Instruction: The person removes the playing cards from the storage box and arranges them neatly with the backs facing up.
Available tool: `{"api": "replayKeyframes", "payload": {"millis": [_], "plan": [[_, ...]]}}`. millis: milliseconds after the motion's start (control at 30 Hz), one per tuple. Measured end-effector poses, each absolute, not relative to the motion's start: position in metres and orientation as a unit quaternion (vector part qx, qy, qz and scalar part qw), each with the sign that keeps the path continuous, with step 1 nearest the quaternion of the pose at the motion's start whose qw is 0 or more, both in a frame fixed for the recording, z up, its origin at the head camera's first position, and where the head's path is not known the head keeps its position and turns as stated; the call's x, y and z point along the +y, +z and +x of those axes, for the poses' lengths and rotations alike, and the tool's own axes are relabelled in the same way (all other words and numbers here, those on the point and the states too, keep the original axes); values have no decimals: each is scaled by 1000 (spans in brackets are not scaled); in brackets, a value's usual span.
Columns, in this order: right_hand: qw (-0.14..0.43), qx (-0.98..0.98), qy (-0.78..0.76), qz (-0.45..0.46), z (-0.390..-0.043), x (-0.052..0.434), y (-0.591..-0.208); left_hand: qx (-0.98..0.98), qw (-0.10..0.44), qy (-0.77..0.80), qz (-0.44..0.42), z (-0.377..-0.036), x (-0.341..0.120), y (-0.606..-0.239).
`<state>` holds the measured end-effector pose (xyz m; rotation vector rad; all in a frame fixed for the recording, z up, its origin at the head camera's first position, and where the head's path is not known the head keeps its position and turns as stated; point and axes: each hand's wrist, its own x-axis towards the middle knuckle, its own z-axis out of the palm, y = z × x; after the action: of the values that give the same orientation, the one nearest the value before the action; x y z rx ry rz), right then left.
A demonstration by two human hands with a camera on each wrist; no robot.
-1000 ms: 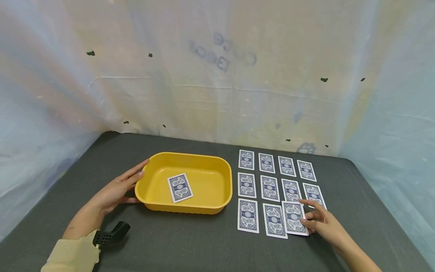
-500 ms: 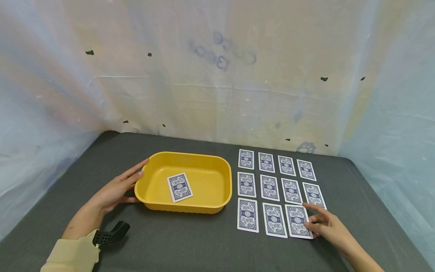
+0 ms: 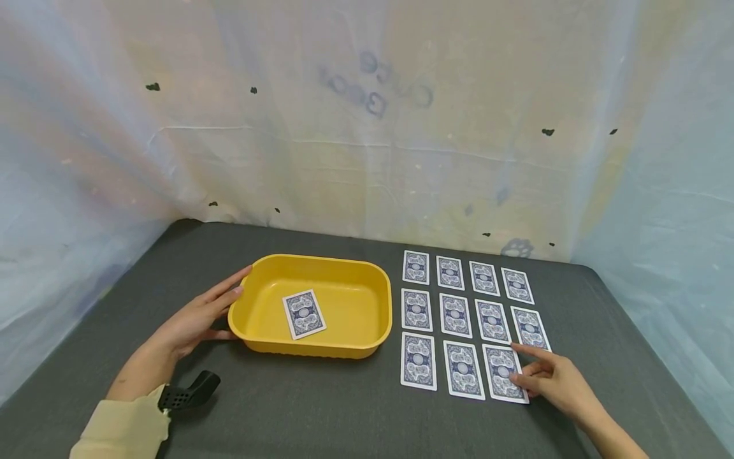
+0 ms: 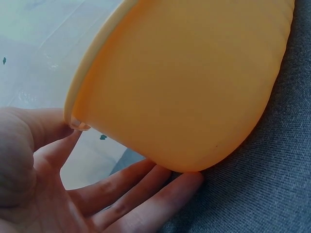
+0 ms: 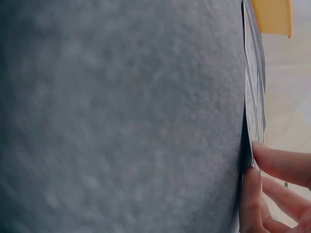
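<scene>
Between thumb and finger, my right hand (image 3: 559, 382) pinches the right edge of a playing card (image 3: 497, 366) at the right end of the nearest row. In the right wrist view, a fingertip is under the edge of that card, which lies slightly off the cloth; the thumb is on its other face. At the left end of a yellow plastic tub (image 3: 321, 349), my left hand (image 3: 192, 322) rests with fairly straight fingers. The left wrist view has the thumb touching the rim and the fingertips against the lower outer wall. One face-down card (image 3: 304, 314) lies inside the tub.
Several face-down cards (image 3: 455, 317) with blue backs lie in three rows right of the tub, on a dark cloth-covered table (image 3: 298, 414). A pale sheet (image 3: 367, 146) hangs behind and at both sides. A black strap piece (image 3: 189, 392) juts from the left wrist.
My right hand has moved the pinched card slightly right and nearer, off the neighbouring card it overlapped, into line with the front row. My left hand and the tub have stayed put.
</scene>
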<state>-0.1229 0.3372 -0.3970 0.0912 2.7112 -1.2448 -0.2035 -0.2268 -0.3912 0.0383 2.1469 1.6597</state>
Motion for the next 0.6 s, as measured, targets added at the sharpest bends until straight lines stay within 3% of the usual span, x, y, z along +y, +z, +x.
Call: {"api": "replayKeyframes", "payload": {"millis": [600], "plan": [[84,933,-349,30,-128,341,-393,776,208,595,8,-203,-225,-390]]}}
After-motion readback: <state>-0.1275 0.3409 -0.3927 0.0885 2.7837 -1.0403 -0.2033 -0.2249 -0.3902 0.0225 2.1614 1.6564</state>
